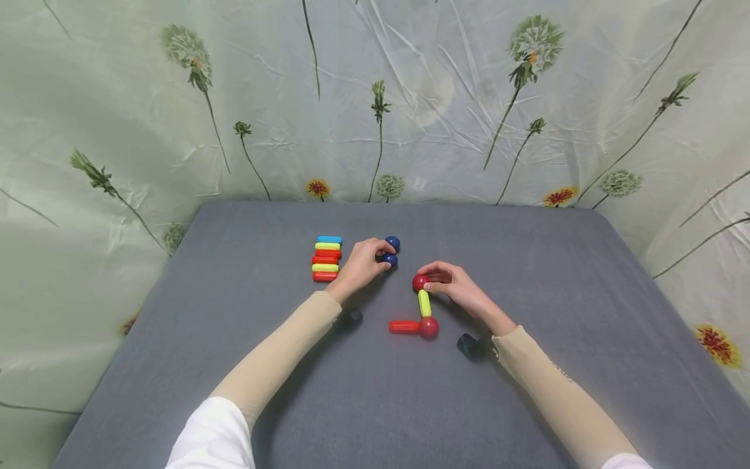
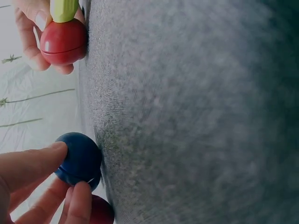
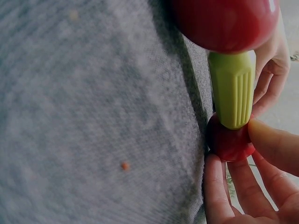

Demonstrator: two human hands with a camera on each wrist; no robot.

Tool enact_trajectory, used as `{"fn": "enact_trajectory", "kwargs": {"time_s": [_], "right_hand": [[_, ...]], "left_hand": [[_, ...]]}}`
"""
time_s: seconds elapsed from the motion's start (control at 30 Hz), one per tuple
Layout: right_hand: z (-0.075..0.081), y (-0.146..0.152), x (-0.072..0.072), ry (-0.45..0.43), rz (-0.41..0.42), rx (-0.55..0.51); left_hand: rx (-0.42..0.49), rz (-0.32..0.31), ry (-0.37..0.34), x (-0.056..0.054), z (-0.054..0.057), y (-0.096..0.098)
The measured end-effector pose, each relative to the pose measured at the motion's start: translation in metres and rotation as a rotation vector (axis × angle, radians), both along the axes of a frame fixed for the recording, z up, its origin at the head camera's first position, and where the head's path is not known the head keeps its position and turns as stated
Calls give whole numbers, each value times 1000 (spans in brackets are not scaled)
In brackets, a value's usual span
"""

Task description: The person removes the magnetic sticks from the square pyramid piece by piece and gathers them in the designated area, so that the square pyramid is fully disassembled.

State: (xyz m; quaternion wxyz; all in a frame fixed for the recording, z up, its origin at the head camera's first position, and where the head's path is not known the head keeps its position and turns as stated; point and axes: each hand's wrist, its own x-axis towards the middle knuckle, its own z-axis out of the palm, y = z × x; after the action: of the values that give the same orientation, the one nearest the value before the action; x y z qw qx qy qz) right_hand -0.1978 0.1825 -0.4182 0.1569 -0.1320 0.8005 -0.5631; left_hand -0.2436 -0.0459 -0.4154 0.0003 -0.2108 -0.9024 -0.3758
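My left hand (image 1: 364,262) pinches the nearer blue ball (image 2: 78,158) between thumb and fingers, and the ball sits at the cloth. Just behind it is a second blue ball (image 1: 392,243). The left wrist view also shows part of a red ball (image 2: 101,210) by the left fingers; the hand hides it in the head view. With thumb and fingers, my right hand (image 1: 454,285) holds a red ball (image 1: 420,282). A yellow-green rod (image 1: 424,303) joins that ball to another red ball (image 1: 429,327), from which a red rod (image 1: 404,327) points left.
A row of loose rods (image 1: 325,268) in red, yellow-green and blue lies left of the left hand. Grey cloth (image 1: 363,404) covers the table. Behind it hangs a pale curtain (image 1: 351,117) with dandelion prints. A dark wrist camera (image 1: 469,346) sits under the right wrist.
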Motion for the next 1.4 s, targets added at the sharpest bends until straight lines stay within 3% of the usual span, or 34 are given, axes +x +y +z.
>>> {"fn": "enact_trajectory", "kwargs": {"time_s": [0.17,0.27,0.37,0.5,0.6,0.9,1.13,1.27,1.4], "right_hand": [[0,0,1,-6,-1,0],[0,1,1,-5,-1,-2],[-1,2,1,-2,3,-8],[-1,5,1,5,4,-14],[-1,5,0,12,5,-14],[-4,4,-1,20,1,-3],[-3,2,-2,13,-3,-26],[-3,0,-2,4,-21,-22],[-3,0,-3,5,-18,-2]], "left_hand": [[-37,15,16,3,2,-1],[-5,-45,38,10,6,-4],[9,-254,-19,25,13,-7],[-95,-570,-176,48,17,-3],[-196,-655,-163,59,13,4],[-278,-631,-43,67,9,8],[-195,-553,-44,63,15,-15],[-240,-517,-40,64,14,-34],[-287,-525,-58,68,16,-34]]}}
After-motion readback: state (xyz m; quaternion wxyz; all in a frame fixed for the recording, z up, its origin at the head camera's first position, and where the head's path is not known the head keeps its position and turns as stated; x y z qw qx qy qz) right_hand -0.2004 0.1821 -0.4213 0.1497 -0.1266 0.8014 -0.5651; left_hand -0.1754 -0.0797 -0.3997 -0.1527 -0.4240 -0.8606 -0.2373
